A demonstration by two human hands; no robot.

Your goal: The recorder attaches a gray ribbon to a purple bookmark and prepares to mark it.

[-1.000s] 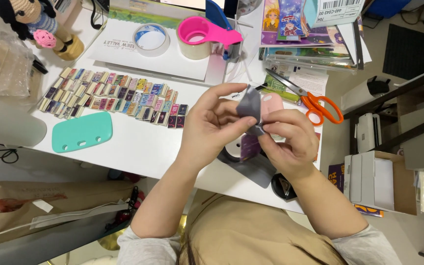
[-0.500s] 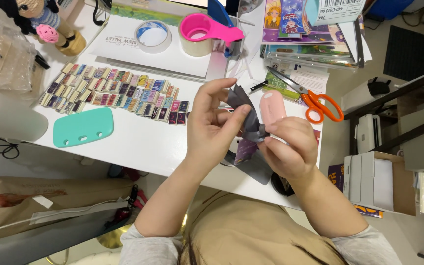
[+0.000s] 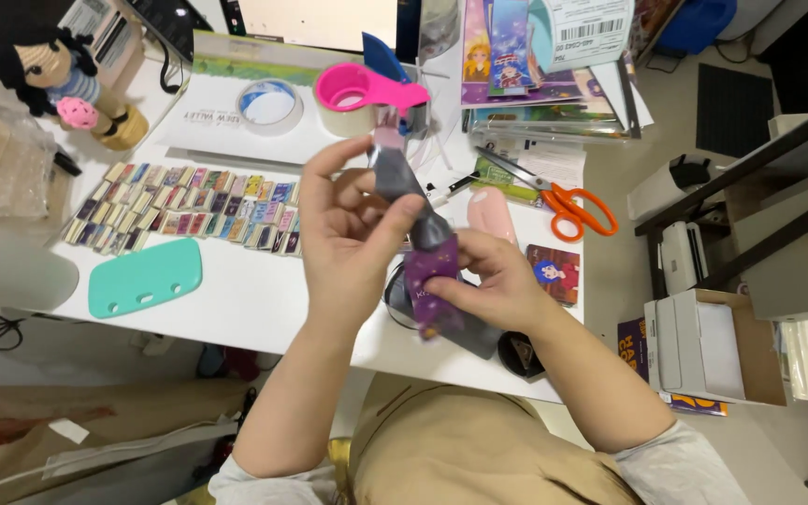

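Note:
Both hands hold a narrow foil packet (image 3: pixel 420 245), grey at the top and purple at the bottom, above the white desk (image 3: pixel 254 309). My left hand (image 3: pixel 348 238) pinches the grey upper part between thumb and fingers. My right hand (image 3: pixel 493 285) grips the purple lower end. The packet stands nearly upright, its top end near a pink tape dispenser (image 3: pixel 367 93). A dark grey flat piece (image 3: pixel 479 337) lies partly hidden under my right hand.
Rows of small colourful cards (image 3: pixel 189 206) cover the desk's left side, with a teal plastic plate (image 3: pixel 145 278) in front. Orange scissors (image 3: pixel 568 201), a tape roll (image 3: pixel 268 103), a pink oval case (image 3: pixel 490 215), a picture card (image 3: pixel 554 273) and a doll (image 3: pixel 44 65) lie around.
The packet has been raised and stretched out more upright between the hands. My left hand moved up along its grey end; my right hand stayed low on the purple end.

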